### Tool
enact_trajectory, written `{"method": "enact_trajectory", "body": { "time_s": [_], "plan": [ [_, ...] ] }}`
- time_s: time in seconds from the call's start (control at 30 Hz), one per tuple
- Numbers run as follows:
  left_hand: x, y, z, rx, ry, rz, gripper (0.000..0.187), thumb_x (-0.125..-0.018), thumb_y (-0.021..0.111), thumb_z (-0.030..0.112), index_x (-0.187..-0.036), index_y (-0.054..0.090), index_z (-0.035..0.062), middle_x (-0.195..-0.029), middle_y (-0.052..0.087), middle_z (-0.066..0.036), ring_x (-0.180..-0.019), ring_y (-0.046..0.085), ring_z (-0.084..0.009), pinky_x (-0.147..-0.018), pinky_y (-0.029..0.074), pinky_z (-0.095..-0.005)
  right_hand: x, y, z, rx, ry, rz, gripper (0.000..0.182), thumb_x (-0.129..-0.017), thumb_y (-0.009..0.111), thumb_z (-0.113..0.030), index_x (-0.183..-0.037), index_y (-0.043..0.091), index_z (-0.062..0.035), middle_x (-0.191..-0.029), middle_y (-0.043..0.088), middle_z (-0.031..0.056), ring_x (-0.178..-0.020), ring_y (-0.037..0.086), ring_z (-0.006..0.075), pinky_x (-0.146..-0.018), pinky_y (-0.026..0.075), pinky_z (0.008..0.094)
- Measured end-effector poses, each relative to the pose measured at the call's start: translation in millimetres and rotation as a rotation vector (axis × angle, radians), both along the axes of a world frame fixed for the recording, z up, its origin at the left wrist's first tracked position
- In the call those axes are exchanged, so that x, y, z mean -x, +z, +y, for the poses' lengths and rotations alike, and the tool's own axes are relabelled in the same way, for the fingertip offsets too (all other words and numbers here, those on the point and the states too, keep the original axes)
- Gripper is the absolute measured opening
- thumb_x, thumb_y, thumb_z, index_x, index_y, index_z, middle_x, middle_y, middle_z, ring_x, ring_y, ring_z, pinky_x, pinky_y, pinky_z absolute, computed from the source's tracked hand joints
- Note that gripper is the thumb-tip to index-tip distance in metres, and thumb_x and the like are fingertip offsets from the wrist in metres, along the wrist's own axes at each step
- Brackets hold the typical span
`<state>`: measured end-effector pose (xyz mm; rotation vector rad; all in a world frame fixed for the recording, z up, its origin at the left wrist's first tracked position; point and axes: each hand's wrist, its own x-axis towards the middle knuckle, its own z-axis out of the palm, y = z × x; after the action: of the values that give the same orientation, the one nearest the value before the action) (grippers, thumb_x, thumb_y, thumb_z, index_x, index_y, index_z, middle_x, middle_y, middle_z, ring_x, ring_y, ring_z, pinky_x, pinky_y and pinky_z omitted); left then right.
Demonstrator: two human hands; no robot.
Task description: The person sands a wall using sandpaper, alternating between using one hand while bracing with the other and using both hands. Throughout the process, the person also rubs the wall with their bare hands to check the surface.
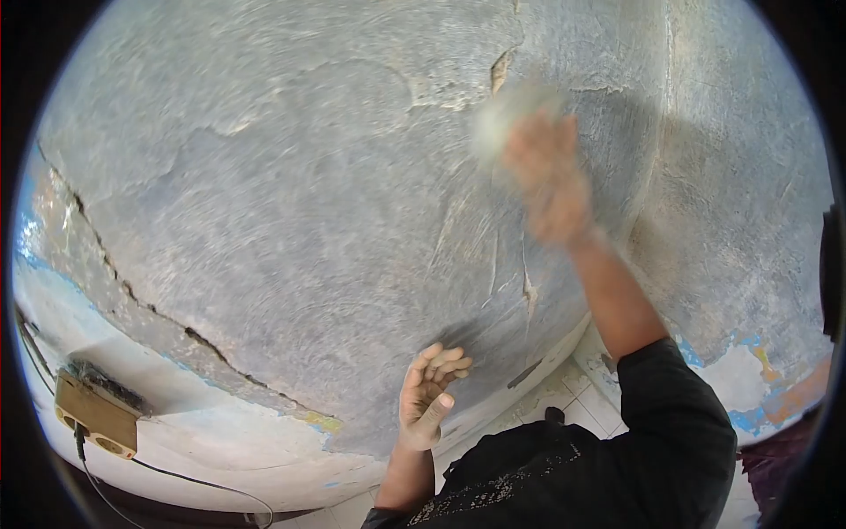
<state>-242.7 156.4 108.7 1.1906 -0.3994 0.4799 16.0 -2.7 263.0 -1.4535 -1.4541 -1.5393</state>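
Observation:
A grey plastered wall (291, 203) with swirl marks and cracks fills most of the view. My right hand (546, 176) is raised against its upper part, near the corner, gripping a pale, rounded pad (507, 123) that is smeared by motion. What the pad is made of cannot be made out. Lower down, my left hand (432, 388) is lifted in front of the wall, palm up, its dusty fingers curled loosely and apart with nothing in them.
A power socket box (95, 414) with a plugged-in cable is on the lower left wall. A long crack (189, 335) runs above it. The side wall (740, 203) meets this one at right. Floor tiles (577, 401) show below, and dark red cloth (775, 467) at lower right.

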Motion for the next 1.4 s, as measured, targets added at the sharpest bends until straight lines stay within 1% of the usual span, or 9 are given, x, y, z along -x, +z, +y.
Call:
{"method": "enact_trajectory", "body": {
  "time_s": [0.13, 0.2, 0.37, 0.6, 0.77, 0.87, 1.0, 1.23, 1.4],
  "plan": [
    [18, -2, 9, 0.03, 0.015, 0.009, 0.067, -0.089, 0.064, 0.016, -0.144, 0.03, 0.0002, -0.136, 0.048, -0.018, -0.122, 0.051, -0.0295, -0.1, 0.04, -0.043, 22, 18, -1, -0.483, -0.044, 0.898, 0.048, -0.103, 0.036, -0.036, -0.139, 0.045, -0.0053, -0.138, 0.052, 0.0099, -0.133, 0.043, 0.0245, -0.115, 0.023, 0.0436],
    [24, -4, 15, 0.022, 0.03, 0.015, 0.068, -0.089, 0.064, 0.016, -0.144, 0.029, -0.0002, -0.137, 0.048, -0.018, -0.123, 0.05, -0.0289, -0.1, 0.04, -0.0422, 32, -6, 21, -0.207, -0.075, 0.137, 0.048, -0.102, 0.039, -0.036, -0.139, 0.044, -0.0058, -0.14, 0.05, 0.0088, -0.132, 0.045, 0.0268, -0.113, 0.028, 0.0435],
    [39, -9, 25, 0.03, 0.075, 0.028, 0.068, -0.089, 0.064, 0.016, -0.145, 0.028, -0.0003, -0.137, 0.048, -0.017, -0.123, 0.05, -0.028, -0.1, 0.041, -0.0413, 84, -65, 55, 0.324, 0.191, -0.131, 0.04, -0.101, 0.04, -0.024, -0.137, 0.047, -0.0082, -0.143, 0.048, 0.0074, -0.136, 0.04, 0.0246, -0.116, 0.013, 0.0549],
    [47, -19, 30, 0.036, 0.125, 0.072, 0.066, -0.089, 0.061, 0.02, -0.144, 0.031, 0.002, -0.137, 0.049, -0.016, -0.121, 0.052, -0.0297, -0.099, 0.041, -0.0429, 35, -29, 3, -0.484, -0.08, 0.663, 0.04, -0.101, 0.039, -0.022, -0.134, 0.05, -0.002, -0.134, 0.054, 0.0158, -0.132, 0.043, 0.0317, -0.115, 0.023, 0.038],
    [37, -27, 19, 0.041, 0.058, 0.139, 0.065, -0.089, 0.061, 0.02, -0.144, 0.032, 0.0022, -0.136, 0.049, -0.016, -0.121, 0.052, -0.0306, -0.099, 0.041, -0.0434, 95, -137, 37, 0.511, 0.072, 0.028, 0.041, -0.1, 0.038, -0.029, -0.139, 0.047, -0.0159, -0.141, 0.049, 0.0066, -0.139, 0.035, 0.024, -0.114, 0.011, 0.0621],
    [36, -30, 18, 0.03, 0.031, 0.185, 0.064, -0.089, 0.061, 0.02, -0.143, 0.033, 0.0025, -0.136, 0.049, -0.017, -0.121, 0.052, -0.0306, -0.099, 0.041, -0.0439, 31, -128, 22, -0.035, -0.082, 0.046, 0.042, -0.1, 0.039, -0.031, -0.138, 0.048, -0.0138, -0.142, 0.048, 0.0079, -0.139, 0.036, 0.0251, -0.115, 0.012, 0.0578],
    [27, -33, 13, 0.041, -0.005, 0.193, 0.062, -0.089, 0.062, 0.021, -0.142, 0.036, 0.003, -0.135, 0.05, -0.016, -0.121, 0.052, -0.0296, -0.099, 0.041, -0.0441, -13, -91, -34, -0.723, 0.041, 1.433, 0.05, -0.101, 0.042, -0.038, -0.137, 0.048, -0.0029, -0.142, 0.047, 0.0161, -0.137, 0.037, 0.0317, -0.113, 0.025, 0.0416],
    [-16, -44, -16, -0.001, -0.102, 0.259, 0.062, -0.089, 0.062, 0.023, -0.141, 0.036, 0.0035, -0.134, 0.051, -0.016, -0.118, 0.054, -0.0286, -0.096, 0.043, -0.0431, 80, -142, 17, 0.295, 0.222, 0.208, 0.042, -0.101, 0.038, -0.031, -0.134, 0.05, -0.0083, -0.141, 0.048, 0.0149, -0.138, 0.037, 0.0268, -0.118, 0.011, 0.0467],
    [-43, -30, -32, -0.053, -0.09, 0.297, 0.063, -0.089, 0.063, 0.024, -0.142, 0.036, 0.0032, -0.134, 0.051, -0.016, -0.117, 0.054, -0.0293, -0.095, 0.044, -0.0426, -42, -140, -51, -0.322, -0.112, 0.471, 0.05, -0.102, 0.035, -0.038, -0.134, 0.049, -0.0025, -0.138, 0.051, 0.0158, -0.132, 0.045, 0.0295, -0.116, 0.021, 0.0449]
  ]
}}
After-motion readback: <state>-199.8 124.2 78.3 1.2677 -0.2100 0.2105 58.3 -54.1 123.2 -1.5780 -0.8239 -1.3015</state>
